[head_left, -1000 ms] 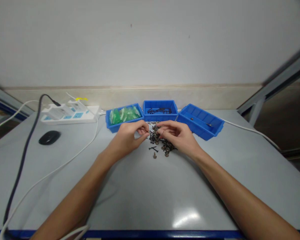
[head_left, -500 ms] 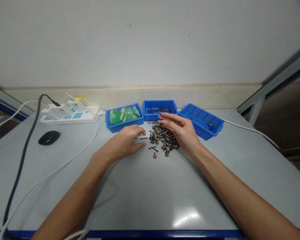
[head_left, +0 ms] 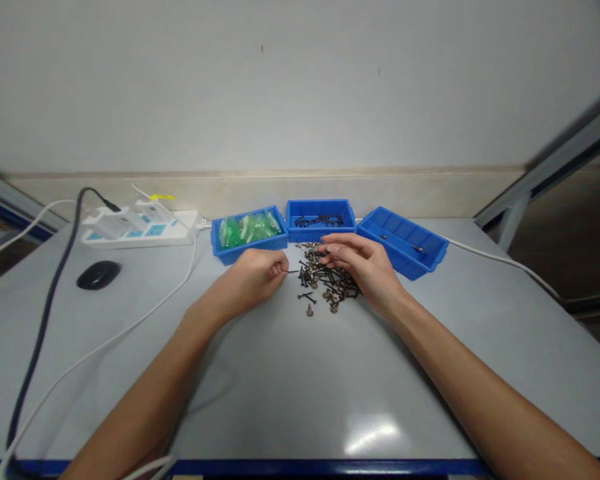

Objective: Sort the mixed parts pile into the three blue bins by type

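A mixed pile of dark and brassy screws point(head_left: 333, 280) lies on the grey table point(head_left: 290, 387). At its left edge my left hand point(head_left: 260, 275) pinches a dark screw point(head_left: 293, 271), whose shaft sticks out to the right. My right hand point(head_left: 365, 263) hovers over the right part of the pile, fingers curved and apart, with nothing visible between them. Behind the pile, the middle blue bin point(head_left: 321, 235) holds dark screws. The right blue bin point(head_left: 405, 230) has a few small pieces in it, and the left blue bin point(head_left: 250, 252) holds green plastic bags.
A white power strip point(head_left: 180, 230) with plugs stands at the back left, a black mouse point(head_left: 99, 275) in front of it. White and black cables cross the left side. Another white cable point(head_left: 500, 255) runs along the right.
My left fingers have closed on the dark screw that lay apart beside the pile. My right hand has lowered slightly from the middle bin's front edge toward the pile.
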{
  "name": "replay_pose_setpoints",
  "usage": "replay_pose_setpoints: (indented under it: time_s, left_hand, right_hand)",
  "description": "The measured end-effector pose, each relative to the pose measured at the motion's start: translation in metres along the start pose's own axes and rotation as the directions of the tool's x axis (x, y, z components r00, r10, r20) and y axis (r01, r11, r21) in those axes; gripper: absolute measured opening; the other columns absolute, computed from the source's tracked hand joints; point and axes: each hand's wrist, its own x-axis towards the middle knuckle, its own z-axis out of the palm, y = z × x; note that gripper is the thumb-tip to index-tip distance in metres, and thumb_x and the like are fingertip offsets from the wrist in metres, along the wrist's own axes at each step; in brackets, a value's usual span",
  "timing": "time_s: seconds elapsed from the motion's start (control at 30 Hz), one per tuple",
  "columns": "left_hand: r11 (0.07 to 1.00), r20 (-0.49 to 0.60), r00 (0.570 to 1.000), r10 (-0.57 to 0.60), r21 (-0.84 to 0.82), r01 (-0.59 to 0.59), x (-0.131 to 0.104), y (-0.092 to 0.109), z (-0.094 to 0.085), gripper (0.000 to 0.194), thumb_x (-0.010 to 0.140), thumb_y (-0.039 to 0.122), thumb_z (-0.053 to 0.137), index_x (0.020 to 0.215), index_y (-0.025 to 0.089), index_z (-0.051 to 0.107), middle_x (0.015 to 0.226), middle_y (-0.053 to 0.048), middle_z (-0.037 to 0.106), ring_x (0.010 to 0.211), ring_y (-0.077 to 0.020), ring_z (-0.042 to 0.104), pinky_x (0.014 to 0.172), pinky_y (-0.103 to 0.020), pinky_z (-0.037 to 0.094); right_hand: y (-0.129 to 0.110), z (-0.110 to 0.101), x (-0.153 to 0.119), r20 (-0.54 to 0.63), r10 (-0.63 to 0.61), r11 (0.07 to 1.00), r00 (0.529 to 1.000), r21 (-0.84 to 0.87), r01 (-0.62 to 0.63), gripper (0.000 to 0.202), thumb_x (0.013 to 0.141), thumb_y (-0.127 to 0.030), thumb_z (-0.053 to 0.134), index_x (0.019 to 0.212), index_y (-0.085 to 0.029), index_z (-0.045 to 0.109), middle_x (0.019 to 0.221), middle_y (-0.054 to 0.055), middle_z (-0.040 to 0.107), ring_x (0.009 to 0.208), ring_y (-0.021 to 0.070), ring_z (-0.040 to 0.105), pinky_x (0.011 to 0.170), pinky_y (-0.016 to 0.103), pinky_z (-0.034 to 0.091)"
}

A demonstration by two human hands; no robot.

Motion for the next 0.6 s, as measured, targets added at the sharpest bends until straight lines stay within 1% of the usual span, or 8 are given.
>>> replay_pose_setpoints:
  time_s: [0.1, 0.17, 0.23, 0.3, 0.37, 0.47, 0.6]
  left_hand:
    - [0.995, -0.103, 0.995, -0.006, -0.104, -0.004, 0.001, 0.006, -0.002, 0.007, 0.083, 0.012, 0.059, 0.082, 0.014, 0.066, 0.07, 0.0, 0.068, 0.062, -0.0102, 0.064, 0.066, -0.02, 0.051]
    - [0.988, -0.16, 0.987, -0.013, -0.151, -0.012, 0.002, 0.011, -0.003, 0.004, 0.082, 0.014, 0.062, 0.083, 0.014, 0.067, 0.072, 0.0, 0.069, 0.064, -0.0102, 0.067, 0.068, -0.019, 0.053]
    - [0.982, -0.213, 0.977, -0.019, -0.186, -0.021, 0.003, 0.015, -0.002, 0.002, 0.082, 0.015, 0.065, 0.084, 0.015, 0.066, 0.073, 0.001, 0.069, 0.064, -0.0099, 0.068, 0.068, -0.018, 0.054]
    - [0.977, -0.257, 0.966, -0.021, -0.211, -0.035, 0.003, 0.016, -0.001, 0.003, 0.082, 0.016, 0.067, 0.084, 0.015, 0.066, 0.073, 0.001, 0.069, 0.064, -0.0097, 0.068, 0.067, -0.017, 0.055]
    - [0.972, -0.279, 0.96, -0.015, -0.228, -0.051, 0.004, 0.017, 0.001, 0.004, 0.082, 0.016, 0.068, 0.085, 0.015, 0.066, 0.074, 0.001, 0.069, 0.064, -0.0096, 0.068, 0.067, -0.017, 0.055]
    - [0.97, -0.293, 0.956, 0.004, -0.231, -0.075, 0.004, 0.018, 0.003, 0.004, 0.081, 0.014, 0.069, 0.084, 0.014, 0.066, 0.074, 0.001, 0.069, 0.064, -0.0093, 0.068, 0.067, -0.017, 0.055]
    - [0.966, -0.292, 0.956, 0.028, -0.238, -0.101, 0.004, 0.02, 0.004, 0.006, 0.081, 0.012, 0.069, 0.085, 0.015, 0.065, 0.075, 0.001, 0.07, 0.065, -0.0092, 0.068, 0.067, -0.017, 0.055]
  right_hand:
    - [-0.003, 0.001, -0.002, 0.024, -0.012, 0.996, 1.0, -0.092, 0.014, 0.023, 0.076, -0.033, 0.076, 0.094, -0.019, 0.076, 0.087, 0.006, 0.077, 0.075, 0.0184, 0.071, 0.076, 0.033, 0.056]
    - [-0.004, 0.002, -0.004, 0.06, -0.009, 0.989, 0.998, -0.147, 0.018, 0.022, 0.074, -0.032, 0.077, 0.093, -0.019, 0.076, 0.082, 0.005, 0.077, 0.075, 0.0191, 0.072, 0.076, 0.035, 0.057]
    - [-0.006, 0.003, -0.006, 0.119, 0.019, 0.986, 0.993, -0.165, 0.0, 0.023, 0.073, -0.032, 0.078, 0.092, -0.019, 0.077, 0.08, 0.005, 0.076, 0.076, 0.0202, 0.073, 0.077, 0.036, 0.057]
    - [-0.006, 0.004, -0.007, 0.18, 0.063, 0.988, 0.982, -0.147, -0.037, 0.026, 0.073, -0.034, 0.079, 0.093, -0.019, 0.077, 0.08, 0.005, 0.077, 0.079, 0.0212, 0.074, 0.079, 0.036, 0.058]
    - [-0.005, 0.004, -0.008, 0.215, 0.093, 0.992, 0.972, -0.109, -0.071, 0.028, 0.071, -0.035, 0.082, 0.093, -0.019, 0.077, 0.081, 0.006, 0.077, 0.08, 0.0214, 0.074, 0.08, 0.037, 0.058]
    - [-0.003, 0.004, -0.008, 0.227, 0.101, 0.995, 0.969, -0.043, -0.094, 0.029, 0.069, -0.034, 0.084, 0.093, -0.02, 0.078, 0.082, 0.006, 0.078, 0.079, 0.0199, 0.074, 0.082, 0.036, 0.058]
    - [-0.002, 0.005, -0.009, 0.254, 0.113, 0.993, 0.961, -0.011, -0.114, 0.028, 0.069, -0.034, 0.084, 0.093, -0.02, 0.078, 0.08, 0.005, 0.078, 0.077, 0.0185, 0.073, 0.079, 0.034, 0.057]
